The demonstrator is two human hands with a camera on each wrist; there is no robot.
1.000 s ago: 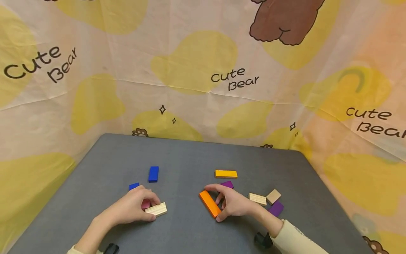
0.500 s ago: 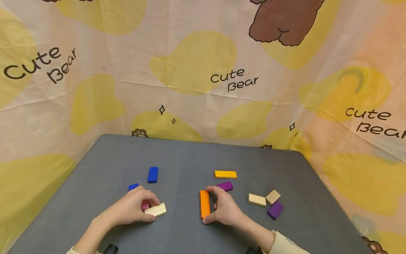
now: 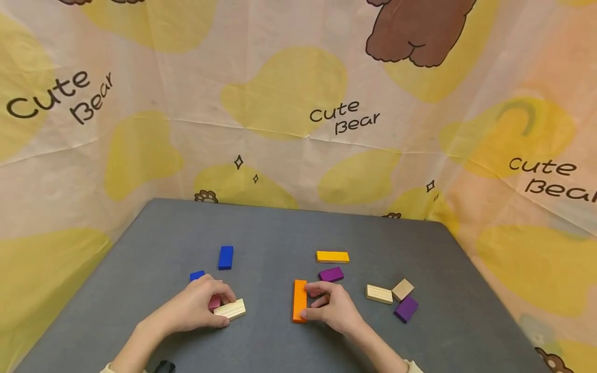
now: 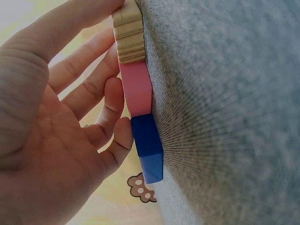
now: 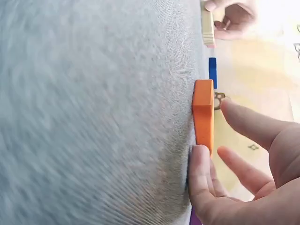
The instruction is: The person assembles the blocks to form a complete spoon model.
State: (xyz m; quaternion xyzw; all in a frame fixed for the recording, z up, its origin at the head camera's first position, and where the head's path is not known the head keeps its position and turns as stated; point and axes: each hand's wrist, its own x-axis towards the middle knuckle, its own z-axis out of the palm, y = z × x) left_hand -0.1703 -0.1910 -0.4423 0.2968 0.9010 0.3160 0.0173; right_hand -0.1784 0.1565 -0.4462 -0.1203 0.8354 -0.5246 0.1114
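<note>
My left hand (image 3: 193,305) grips a plain wooden block (image 3: 233,309) flat on the table, thumb at its near side. In the left wrist view, a pink block (image 4: 137,89) sits against that wooden block, followed by a blue block (image 4: 148,145) beside the little finger. My right hand (image 3: 338,311) lies right of an orange block (image 3: 299,301), which points away from me. Its thumb and index fingertips are at the block's right long side. In the right wrist view, the thumb tip stands apart from the orange block, and another fingertip is close against it.
Another blue block (image 3: 226,257) lies farther back. Behind my right hand are a yellow block (image 3: 332,257) and a purple block (image 3: 331,274). To the right lie a wooden block (image 3: 379,293), a tan block (image 3: 402,289) and a second purple block (image 3: 406,309). Printed cloth (image 3: 280,155) surrounds the grey table (image 3: 266,228).
The orange block has turned from slanted to nearly straight away from me and shifted slightly left. My right hand has loosened from its ends to its right side. The left hand stays put.
</note>
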